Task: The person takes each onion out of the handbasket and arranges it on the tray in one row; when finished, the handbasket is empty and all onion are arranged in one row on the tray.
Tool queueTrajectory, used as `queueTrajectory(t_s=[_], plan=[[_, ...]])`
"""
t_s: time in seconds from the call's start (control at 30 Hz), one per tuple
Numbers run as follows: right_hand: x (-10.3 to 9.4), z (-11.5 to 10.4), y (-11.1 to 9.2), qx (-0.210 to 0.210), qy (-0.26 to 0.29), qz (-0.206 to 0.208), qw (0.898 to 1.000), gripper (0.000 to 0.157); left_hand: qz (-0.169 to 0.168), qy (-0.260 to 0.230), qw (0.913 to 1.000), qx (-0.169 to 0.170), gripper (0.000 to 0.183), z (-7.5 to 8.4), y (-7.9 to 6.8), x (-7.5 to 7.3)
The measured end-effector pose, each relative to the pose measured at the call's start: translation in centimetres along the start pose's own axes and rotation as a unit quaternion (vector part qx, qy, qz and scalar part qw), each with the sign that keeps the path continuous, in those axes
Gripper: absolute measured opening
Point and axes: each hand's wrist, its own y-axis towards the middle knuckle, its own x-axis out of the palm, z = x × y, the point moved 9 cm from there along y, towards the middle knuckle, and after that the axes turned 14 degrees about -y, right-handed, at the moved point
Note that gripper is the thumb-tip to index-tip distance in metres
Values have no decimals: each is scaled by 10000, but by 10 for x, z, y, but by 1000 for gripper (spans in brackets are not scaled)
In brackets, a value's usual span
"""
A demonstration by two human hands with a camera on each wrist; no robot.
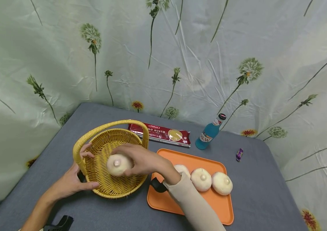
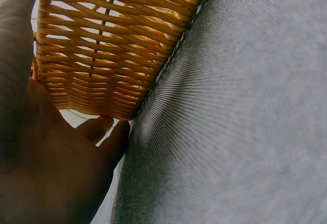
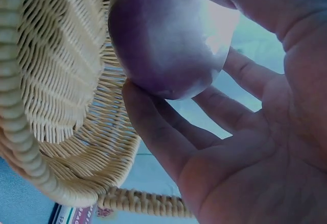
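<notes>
A yellow wicker basket (image 1: 98, 165) with an arched handle stands on the left of the table. My left hand (image 1: 72, 180) grips its left side, thumb over the near rim and fingers by the handle's base. In the left wrist view, that hand lies along the outside of the basket weave (image 2: 112, 45). My right hand (image 1: 143, 157) holds a turnip (image 1: 118, 164) over the basket's opening. The right wrist view shows the turnip's purple side (image 3: 158, 45) between thumb and fingers, beside the basket wall (image 3: 61, 60).
An orange tray (image 1: 163, 202) to the right bears white turnips (image 1: 201, 179), one partly behind my right forearm. Behind lie a red spaghetti packet (image 1: 163, 134) and an upright blue bottle (image 1: 208, 134). A purple-wrapped candy (image 1: 239, 155) lies at far right. A floral curtain backs the table.
</notes>
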Motion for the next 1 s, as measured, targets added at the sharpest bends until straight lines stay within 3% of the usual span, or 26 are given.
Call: queueTrajectory(t_s=[0.23,0.43,0.7,1.0], plan=[[-11,1,-23,66,430,551,9975,62,33,-82,10000,-16,83,1,0,2],[-16,6,-45,359,1009,772,9912,62,56,-62,10000,8,83,3,0,3],[-19,24,-79,822,1491,1105,9792,59,34,-45,9999,115,83,4,1,3],[-25,47,-109,1070,1728,1654,9651,59,25,-10,9999,128,83,5,1,3]])
